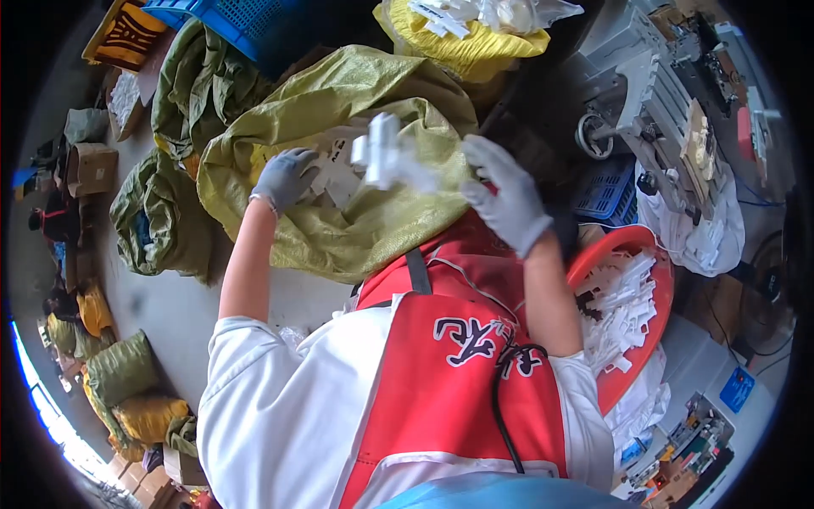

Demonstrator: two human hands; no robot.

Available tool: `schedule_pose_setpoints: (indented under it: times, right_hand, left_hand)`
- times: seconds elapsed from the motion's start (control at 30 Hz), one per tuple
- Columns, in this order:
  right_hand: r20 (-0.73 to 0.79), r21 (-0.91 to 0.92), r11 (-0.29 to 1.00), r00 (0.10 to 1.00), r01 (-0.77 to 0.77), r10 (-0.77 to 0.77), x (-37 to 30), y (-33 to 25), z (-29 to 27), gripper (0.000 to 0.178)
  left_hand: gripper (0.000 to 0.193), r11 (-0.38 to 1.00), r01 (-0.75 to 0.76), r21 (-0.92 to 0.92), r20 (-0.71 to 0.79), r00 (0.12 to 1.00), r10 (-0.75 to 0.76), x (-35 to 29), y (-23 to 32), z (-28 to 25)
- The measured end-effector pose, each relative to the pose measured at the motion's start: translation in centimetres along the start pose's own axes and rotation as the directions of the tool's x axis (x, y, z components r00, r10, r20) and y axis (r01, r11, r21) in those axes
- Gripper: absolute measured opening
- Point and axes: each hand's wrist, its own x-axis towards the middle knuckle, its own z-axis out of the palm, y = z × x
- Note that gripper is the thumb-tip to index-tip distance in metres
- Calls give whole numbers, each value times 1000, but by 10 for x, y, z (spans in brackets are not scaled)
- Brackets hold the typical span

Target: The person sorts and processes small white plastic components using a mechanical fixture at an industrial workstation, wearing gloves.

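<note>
My left hand (pixel 287 178), in a grey-white glove, rests inside the mouth of an olive-green woven sack (pixel 339 242), against the white pieces (pixel 341 174) there. Its fingers are loosely bent and look apart, with nothing clearly gripped. To the right of the opening, my right hand (pixel 507 197), gloved alike, is open with its fingers stretched toward the sack. Between the two hands, a cluster of white plastic-looking strips (pixel 381 153) hangs over the sack, smeared by motion and apart from both hands. Their exact kind is unclear.
By my right side stands a red tub (pixel 664 297) heaped with white strips (pixel 623 305). A machine with a handwheel (pixel 593 136) and a blue crate (pixel 606 193) are beyond. A yellow sack (pixel 475 55), a blue basket (pixel 242 21) and green sacks (pixel 161 216) surround the work sack.
</note>
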Motion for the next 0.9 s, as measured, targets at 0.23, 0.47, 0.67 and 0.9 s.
schedule_pose_setpoints:
  times: [0.23,0.47,0.67,0.9]
  right_hand:
    - [171,-164,985,982,-53,81,-67,21,6,32]
    - [-190,-370,844,921,-389,342,-180,34,-23,28]
    - [-740,-254,513,506,-820,443,-319,7,-25,29]
    - [-912,99,-333,-220,-938,347,-579,-3,17,50]
  left_hand:
    - [37,1000,13,-28,-252,967,-20,96,-68,-24]
    - [51,870,268,-414,-112,934,-340,164,-125,-6]
    - [40,865,73,-497,-178,967,-184,122,-21,23]
    - [29,941,-145,-307,-350,936,30,152,51,-4]
